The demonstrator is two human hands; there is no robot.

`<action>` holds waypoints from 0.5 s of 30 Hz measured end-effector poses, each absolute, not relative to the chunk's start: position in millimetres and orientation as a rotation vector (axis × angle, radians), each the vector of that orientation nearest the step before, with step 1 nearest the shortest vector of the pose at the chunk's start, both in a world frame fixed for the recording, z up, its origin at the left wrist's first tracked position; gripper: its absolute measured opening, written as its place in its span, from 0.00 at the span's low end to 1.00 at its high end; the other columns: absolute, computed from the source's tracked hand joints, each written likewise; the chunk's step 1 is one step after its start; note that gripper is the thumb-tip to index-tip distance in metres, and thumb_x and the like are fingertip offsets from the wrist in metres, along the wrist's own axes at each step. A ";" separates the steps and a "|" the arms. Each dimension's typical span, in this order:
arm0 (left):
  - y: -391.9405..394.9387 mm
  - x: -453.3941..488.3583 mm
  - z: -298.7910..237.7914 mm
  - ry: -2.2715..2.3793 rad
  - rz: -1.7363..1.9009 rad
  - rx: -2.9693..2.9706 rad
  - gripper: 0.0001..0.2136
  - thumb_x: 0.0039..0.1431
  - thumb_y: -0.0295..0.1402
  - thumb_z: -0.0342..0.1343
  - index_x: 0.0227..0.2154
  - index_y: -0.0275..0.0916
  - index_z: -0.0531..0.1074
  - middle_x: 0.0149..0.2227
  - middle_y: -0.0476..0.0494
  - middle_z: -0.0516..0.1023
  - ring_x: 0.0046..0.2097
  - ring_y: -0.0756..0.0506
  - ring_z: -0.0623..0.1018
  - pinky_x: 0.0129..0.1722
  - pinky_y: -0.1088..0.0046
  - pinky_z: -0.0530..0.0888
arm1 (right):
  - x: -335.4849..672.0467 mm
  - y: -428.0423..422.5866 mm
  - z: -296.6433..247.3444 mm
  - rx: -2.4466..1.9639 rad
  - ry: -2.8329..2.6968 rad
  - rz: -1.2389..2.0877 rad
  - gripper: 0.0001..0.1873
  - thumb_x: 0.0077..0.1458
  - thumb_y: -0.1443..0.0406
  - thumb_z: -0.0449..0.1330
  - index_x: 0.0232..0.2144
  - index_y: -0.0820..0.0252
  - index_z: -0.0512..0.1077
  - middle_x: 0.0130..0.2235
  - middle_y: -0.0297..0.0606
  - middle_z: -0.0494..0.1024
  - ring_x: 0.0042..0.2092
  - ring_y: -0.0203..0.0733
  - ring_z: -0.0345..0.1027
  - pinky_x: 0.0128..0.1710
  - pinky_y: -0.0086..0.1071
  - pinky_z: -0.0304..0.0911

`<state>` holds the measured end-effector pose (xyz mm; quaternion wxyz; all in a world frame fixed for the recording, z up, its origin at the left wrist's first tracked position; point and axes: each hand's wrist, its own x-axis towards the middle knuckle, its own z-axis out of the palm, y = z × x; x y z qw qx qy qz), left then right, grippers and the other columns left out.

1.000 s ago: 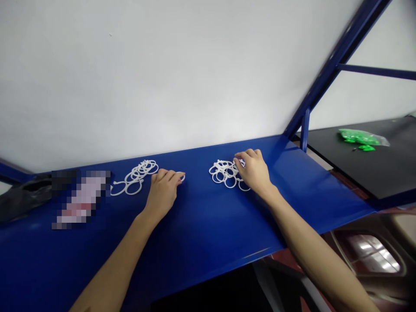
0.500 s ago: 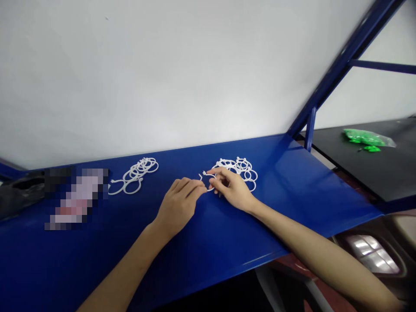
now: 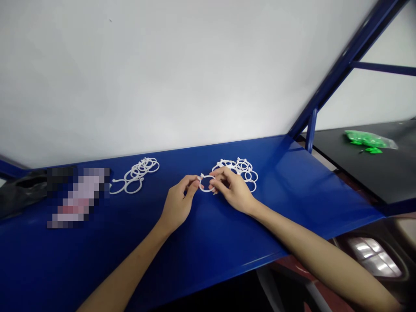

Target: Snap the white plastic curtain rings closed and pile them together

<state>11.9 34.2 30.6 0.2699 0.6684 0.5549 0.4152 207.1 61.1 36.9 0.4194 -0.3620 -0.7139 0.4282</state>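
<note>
A white plastic curtain ring (image 3: 206, 191) is held up between my two hands over the blue table. My left hand (image 3: 180, 200) pinches its left side with thumb and fingers. On the ring's right side, my right hand (image 3: 234, 190) grips it between thumb and fingertips. The small knob at the ring's upper left shows close to my left fingertips, and the loop looks closed there. Just behind my right hand lies a heap of similar white rings (image 3: 248, 174), partly hidden by that hand. Another group of white rings (image 3: 134, 186) lies overlapping to the left.
The blue table (image 3: 208, 251) runs along a white wall. At its left end are a black bag (image 3: 22, 190) and a blurred pinkish item (image 3: 78, 197). A blue metal frame (image 3: 338, 60) rises on the right, before a black table (image 3: 357, 173) with a green-filled plastic bag (image 3: 368, 139).
My left hand has turned from palm-down to a thumb-and-finger pinch on the ring's left side. The ring's gap at the upper left has closed. My right hand has stayed nearly still.
</note>
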 end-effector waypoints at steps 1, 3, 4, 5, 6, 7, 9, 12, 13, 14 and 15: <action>33.9 11.6 30.7 1.471 1.108 1.795 0.15 0.69 0.45 0.47 0.42 0.43 0.74 0.36 0.49 0.83 0.35 0.47 0.80 0.37 0.70 0.75 | 207.6 60.7 37.3 -0.904 -1.816 1.058 0.08 0.66 0.61 0.57 0.45 0.56 0.68 0.31 0.32 0.78 0.31 0.36 0.75 0.34 0.31 0.72; 32.1 12.6 31.2 1.473 1.099 1.802 0.15 0.69 0.46 0.47 0.41 0.43 0.75 0.36 0.49 0.84 0.33 0.47 0.80 0.36 0.70 0.75 | 208.9 60.3 37.7 -0.889 -1.877 1.013 0.07 0.66 0.61 0.57 0.43 0.57 0.70 0.32 0.33 0.79 0.31 0.36 0.74 0.34 0.31 0.71; 31.0 13.6 31.4 1.489 1.109 1.813 0.15 0.69 0.45 0.48 0.40 0.43 0.76 0.37 0.48 0.84 0.33 0.47 0.80 0.37 0.70 0.75 | 209.6 60.2 37.7 -0.878 -1.903 0.989 0.07 0.66 0.61 0.56 0.42 0.57 0.70 0.33 0.34 0.80 0.31 0.36 0.74 0.34 0.30 0.71; 29.8 14.7 31.4 1.504 1.126 1.826 0.14 0.68 0.44 0.49 0.40 0.44 0.77 0.38 0.48 0.84 0.34 0.47 0.80 0.38 0.69 0.76 | 210.3 60.3 37.6 -0.867 -1.928 0.966 0.07 0.67 0.61 0.56 0.41 0.57 0.71 0.33 0.34 0.80 0.31 0.35 0.74 0.34 0.30 0.71; 28.8 15.7 31.4 1.512 1.148 1.841 0.13 0.68 0.43 0.50 0.40 0.44 0.78 0.39 0.48 0.84 0.36 0.46 0.81 0.40 0.69 0.76 | 210.9 60.4 37.5 -0.855 -1.954 0.944 0.07 0.67 0.61 0.56 0.39 0.57 0.71 0.33 0.34 0.80 0.31 0.35 0.74 0.34 0.30 0.70; 27.9 16.6 31.1 1.512 1.176 1.855 0.12 0.68 0.41 0.51 0.40 0.44 0.78 0.39 0.47 0.84 0.38 0.45 0.82 0.42 0.68 0.77 | 211.4 60.6 37.4 -0.843 -1.980 0.920 0.08 0.68 0.61 0.55 0.38 0.57 0.71 0.34 0.35 0.80 0.32 0.35 0.74 0.35 0.30 0.70; 26.6 17.9 29.8 1.503 1.227 1.876 0.11 0.67 0.38 0.51 0.40 0.43 0.79 0.41 0.46 0.84 0.40 0.45 0.83 0.44 0.67 0.77 | 212.0 60.6 37.2 -0.820 -2.033 0.858 0.09 0.68 0.62 0.55 0.37 0.58 0.71 0.35 0.35 0.80 0.33 0.35 0.75 0.36 0.30 0.70; 25.0 18.1 26.3 1.518 1.262 1.895 0.11 0.68 0.36 0.50 0.40 0.43 0.79 0.41 0.45 0.84 0.43 0.45 0.83 0.45 0.68 0.78 | 211.8 58.7 36.9 -0.799 -2.116 0.754 0.09 0.69 0.63 0.53 0.38 0.58 0.71 0.37 0.36 0.80 0.35 0.36 0.75 0.37 0.30 0.69; 24.6 17.9 24.9 1.528 1.265 1.912 0.11 0.68 0.35 0.50 0.41 0.43 0.79 0.41 0.45 0.84 0.43 0.45 0.83 0.45 0.68 0.78 | 211.5 57.8 36.6 -0.796 -2.141 0.723 0.09 0.69 0.64 0.53 0.38 0.58 0.71 0.36 0.36 0.80 0.35 0.36 0.75 0.37 0.30 0.69; 24.3 17.5 23.5 1.535 1.262 1.935 0.11 0.68 0.34 0.50 0.41 0.43 0.79 0.42 0.45 0.84 0.43 0.45 0.83 0.44 0.69 0.78 | 211.1 56.8 36.1 -0.794 -2.163 0.696 0.09 0.70 0.64 0.52 0.38 0.57 0.71 0.36 0.36 0.80 0.35 0.36 0.75 0.37 0.30 0.69; 24.3 17.2 22.2 1.537 1.253 1.965 0.12 0.68 0.33 0.49 0.41 0.43 0.78 0.42 0.45 0.84 0.43 0.45 0.83 0.44 0.69 0.78 | 210.6 56.2 35.4 -0.793 -2.184 0.670 0.10 0.70 0.64 0.51 0.38 0.57 0.71 0.36 0.36 0.80 0.35 0.36 0.75 0.37 0.30 0.69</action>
